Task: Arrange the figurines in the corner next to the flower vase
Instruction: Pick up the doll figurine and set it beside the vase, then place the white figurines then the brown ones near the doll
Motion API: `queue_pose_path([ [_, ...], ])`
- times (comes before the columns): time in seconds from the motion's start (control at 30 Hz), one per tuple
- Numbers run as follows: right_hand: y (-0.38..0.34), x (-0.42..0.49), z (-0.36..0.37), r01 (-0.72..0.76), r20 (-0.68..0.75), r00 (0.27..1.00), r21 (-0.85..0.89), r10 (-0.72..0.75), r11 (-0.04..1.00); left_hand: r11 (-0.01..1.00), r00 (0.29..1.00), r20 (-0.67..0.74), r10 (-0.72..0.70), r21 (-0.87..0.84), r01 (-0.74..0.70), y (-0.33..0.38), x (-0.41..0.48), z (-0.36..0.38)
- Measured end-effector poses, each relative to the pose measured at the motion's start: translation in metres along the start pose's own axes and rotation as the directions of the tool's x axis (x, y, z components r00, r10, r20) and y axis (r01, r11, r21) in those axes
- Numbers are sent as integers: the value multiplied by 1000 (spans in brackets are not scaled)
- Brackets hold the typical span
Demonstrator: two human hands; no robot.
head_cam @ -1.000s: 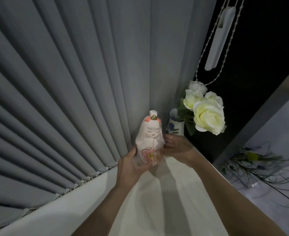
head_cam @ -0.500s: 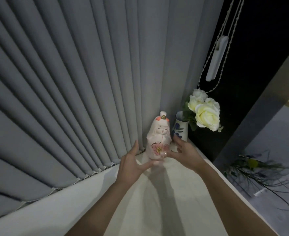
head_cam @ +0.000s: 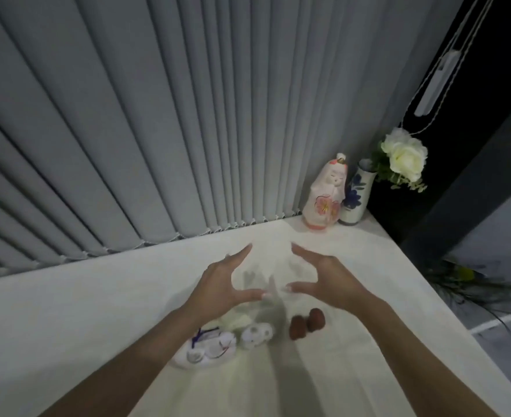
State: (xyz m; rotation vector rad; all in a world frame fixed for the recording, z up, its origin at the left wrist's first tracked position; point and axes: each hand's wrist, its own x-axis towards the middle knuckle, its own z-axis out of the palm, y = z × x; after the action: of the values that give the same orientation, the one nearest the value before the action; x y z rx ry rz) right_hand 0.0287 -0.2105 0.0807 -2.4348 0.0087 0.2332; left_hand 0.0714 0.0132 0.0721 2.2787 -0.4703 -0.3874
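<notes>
A pale pink doll figurine (head_cam: 326,194) with a flower on its front stands upright in the far right corner of the white table (head_cam: 67,320). It touches a white vase (head_cam: 355,195) painted with blue flowers, holding white roses (head_cam: 404,155). My left hand (head_cam: 221,284) and my right hand (head_cam: 326,275) hover open over the table's middle, facing each other, holding nothing. Below them lie small white figurines (head_cam: 255,334), a white piece with blue and red marks (head_cam: 206,346), partly hidden by my left forearm, and two small brown figurines (head_cam: 307,323).
Grey vertical blinds (head_cam: 157,115) hang along the table's far edge. A blind cord and wand (head_cam: 434,82) dangle at the right over a dark window. Beyond the table's right edge, green stems (head_cam: 465,281) lie on the floor.
Both hands let go of the doll figurine and drew back toward me. The doll now stands alone beside the vase. The view pulled back, bringing the small figurines into sight.
</notes>
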Motion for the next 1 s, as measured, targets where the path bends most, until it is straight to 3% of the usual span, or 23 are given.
queue_pose_path([
  [0.2,-18,-10,71,144,339,940,-314,-30,939,918,943,293,-156,395,29,-56,-63,0],
  [0.37,-25,-8,104,175,416,910,-385,1,906,803,935,297,-195,595,-22,-73,-70,10],
  [0.63,-34,4,113,219,375,924,-366,-72,904,760,936,298,-185,647,-56,-84,-62,13],
  [0.8,-34,19,77,154,203,975,-329,-90,932,786,942,288,-172,617,-45,-82,-30,-7],
  [1.0,1,48,7,-1,-31,999,-239,-6,971,843,961,273,-29,523,-123,-37,61,-25],
])
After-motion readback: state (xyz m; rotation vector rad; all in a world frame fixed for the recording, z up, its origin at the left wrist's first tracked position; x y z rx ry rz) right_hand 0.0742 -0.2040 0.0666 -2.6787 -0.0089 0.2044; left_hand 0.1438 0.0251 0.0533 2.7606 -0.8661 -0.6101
